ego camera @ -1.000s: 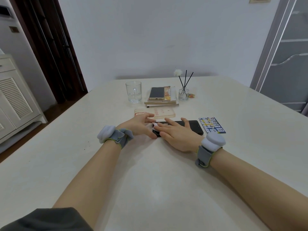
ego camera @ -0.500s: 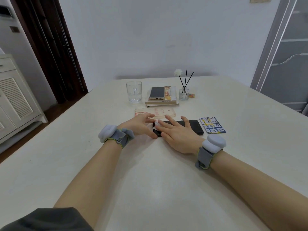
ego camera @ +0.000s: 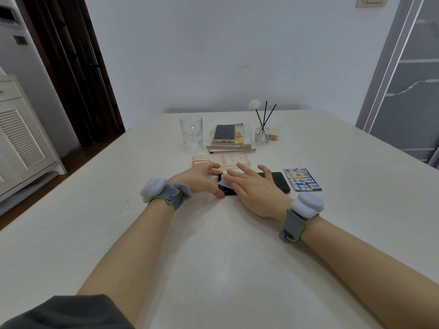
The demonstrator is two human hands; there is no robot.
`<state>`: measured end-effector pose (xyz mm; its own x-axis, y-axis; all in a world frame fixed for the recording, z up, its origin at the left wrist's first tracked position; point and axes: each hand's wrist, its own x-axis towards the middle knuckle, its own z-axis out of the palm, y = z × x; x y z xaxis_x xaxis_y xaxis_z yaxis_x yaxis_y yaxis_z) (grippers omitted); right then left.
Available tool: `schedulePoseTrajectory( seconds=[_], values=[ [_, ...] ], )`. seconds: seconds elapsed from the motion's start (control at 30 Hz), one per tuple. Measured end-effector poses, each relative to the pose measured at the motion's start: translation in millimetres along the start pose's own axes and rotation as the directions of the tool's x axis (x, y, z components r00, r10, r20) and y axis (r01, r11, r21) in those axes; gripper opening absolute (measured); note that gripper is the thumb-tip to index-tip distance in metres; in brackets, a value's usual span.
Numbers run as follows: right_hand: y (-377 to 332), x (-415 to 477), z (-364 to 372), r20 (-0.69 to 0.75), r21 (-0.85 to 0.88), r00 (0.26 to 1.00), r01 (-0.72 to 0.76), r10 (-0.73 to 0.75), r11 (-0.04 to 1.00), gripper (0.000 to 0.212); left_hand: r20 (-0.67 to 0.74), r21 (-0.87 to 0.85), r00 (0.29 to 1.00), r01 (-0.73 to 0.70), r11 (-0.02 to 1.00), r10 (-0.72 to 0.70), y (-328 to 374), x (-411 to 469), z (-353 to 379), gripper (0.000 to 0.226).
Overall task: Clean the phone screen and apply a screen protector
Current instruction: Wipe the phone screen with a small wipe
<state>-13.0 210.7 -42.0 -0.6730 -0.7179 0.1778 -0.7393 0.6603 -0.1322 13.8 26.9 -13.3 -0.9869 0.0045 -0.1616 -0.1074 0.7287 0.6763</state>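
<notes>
Two bare hands met at the left end of a black rectangular phone (ego camera: 275, 182) that lay flat, long side left to right, mid-table. The right hand (ego camera: 257, 192) lay with straight, slightly spread fingers, pressing a small white wipe (ego camera: 222, 184) onto the screen's left end. The left hand (ego camera: 197, 179) bracketed that same end, thumb at the near edge and fingers at the far edge, holding the phone steady. Both wrists wore grey straps with pale pads. Just right of the phone lay a blue printed card (ego camera: 303, 179); just beyond it, a flat cream box (ego camera: 229, 160). Farther off stood a clear glass mug (ego camera: 191, 132), a gold phone (ego camera: 224, 133) on stacked books (ego camera: 231, 147), and a reed diffuser bottle (ego camera: 261, 136), all on the cream table (ego camera: 213, 269).
</notes>
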Motion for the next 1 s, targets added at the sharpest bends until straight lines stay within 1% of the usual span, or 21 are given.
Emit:
schedulePoseTrajectory(
  seconds=[0.13,0.23,0.53,0.6,0.73,0.77,0.9,0.97,1.0],
  values=[
    [0,1,1,0.072,-0.005,0.997,-0.001,0.001,1.000,0.045,-0.006,-0.011,1.000,0.004,1.000,-0.004,0,0,1,0.090],
    [-1,3,1,0.082,-0.008,0.997,0.004,-0.004,1.000,0.045,-0.003,-0.014,1.000,0.005,1.000,-0.005,0,-1,0,0.090],
    [-5,-4,4,0.144,0.071,0.986,0.078,-0.087,0.994,0.045,0.011,-0.035,1.000,0.000,0.999,0.000,2,-3,1,0.089],
    [-1,-6,4,0.135,0.068,0.987,0.081,-0.090,0.994,0.045,0.010,-0.032,1.000,0.006,0.999,-0.005,3,-5,0,0.088],
    [9,-5,-1,0.081,-0.046,0.996,-0.021,0.025,0.999,0.045,0.011,0.000,1.000,0.005,1.000,-0.005,4,-4,0,0.088],
    [8,-5,-1,0.083,-0.043,0.996,-0.018,0.022,0.999,0.045,0.011,0.000,1.000,0.005,1.000,-0.005,4,-4,0,0.088],
    [0,-10,7,0.101,0.054,0.989,0.101,-0.106,0.993,0.045,0.009,-0.010,1.000,0.011,1.000,-0.011,2,-3,1,0.088],
    [8,-8,5,0.072,0.013,0.995,0.070,-0.071,0.997,0.045,0.008,0.002,1.000,0.015,1.000,-0.015,1,-2,0,0.088],
    [15,-7,3,0.052,-0.029,0.999,0.014,-0.012,0.999,0.044,0.009,0.011,1.000,0.017,1.000,-0.017,1,-2,0,0.088]
  ],
)
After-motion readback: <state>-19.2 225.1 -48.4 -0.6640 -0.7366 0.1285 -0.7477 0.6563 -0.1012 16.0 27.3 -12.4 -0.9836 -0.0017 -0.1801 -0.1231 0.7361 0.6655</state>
